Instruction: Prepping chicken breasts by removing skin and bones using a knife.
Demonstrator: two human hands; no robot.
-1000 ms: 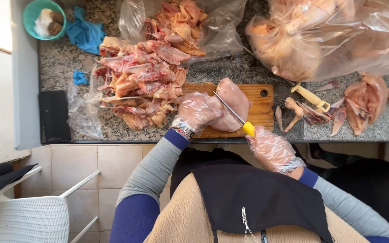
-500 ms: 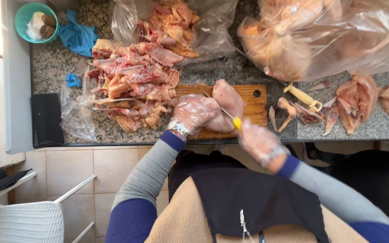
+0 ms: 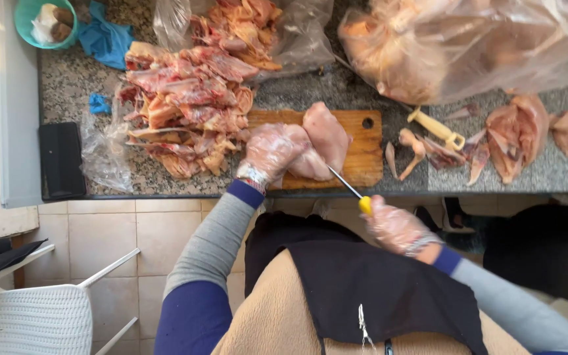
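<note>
A pale raw chicken breast (image 3: 327,135) lies on a wooden cutting board (image 3: 369,161) at the counter's front edge. My left hand (image 3: 271,150), in a clear plastic glove, presses on the near left side of the breast. My right hand (image 3: 394,225), also gloved, grips a yellow-handled knife (image 3: 351,189). The thin blade points up and left, its tip at the near edge of the breast. The right hand sits off the counter, in front of its edge.
A pile of raw chicken carcasses (image 3: 185,108) lies left of the board. Clear bags of chicken (image 3: 455,46) stand behind. Chicken pieces (image 3: 514,135) and a cream-handled tool (image 3: 436,128) lie to the right. A black phone (image 3: 60,160), blue cloth (image 3: 103,36) and green bowl (image 3: 24,26) sit at left. A white chair (image 3: 34,315) stands below.
My right hand has drawn the knife back toward me, from across the breast to its near edge and past the counter front. My left hand stays on the breast.
</note>
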